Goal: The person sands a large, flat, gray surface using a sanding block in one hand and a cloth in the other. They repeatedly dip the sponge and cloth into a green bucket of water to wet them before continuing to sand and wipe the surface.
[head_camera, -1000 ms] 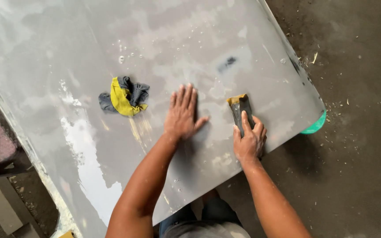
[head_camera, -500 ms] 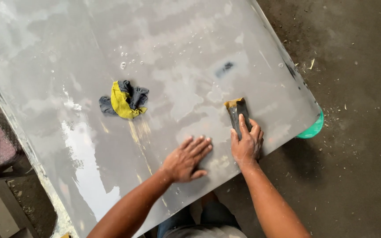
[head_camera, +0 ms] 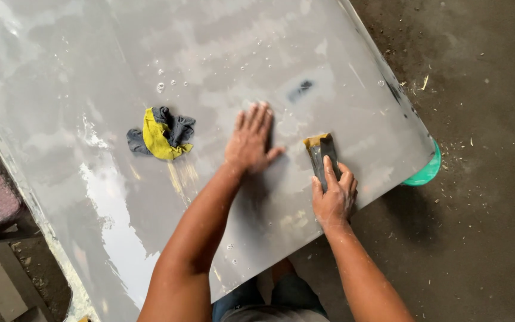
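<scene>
**Left hand back up the panel**

Your left hand has slid forward again, lying flat with fingers spread on the wet grey panel, right of the yellow-grey rag. Your right hand keeps pressing the sanding block, nearer the panel's right edge, barely shifted.

Both forearms bare, no sleeves, gloves or wristwear. Left hand and right hand uncovered. Blue trousers worn.

Grey panel – smooth, wet-glossy (patchy dull spots); rag cloth; floor rough concrete.
</scene>
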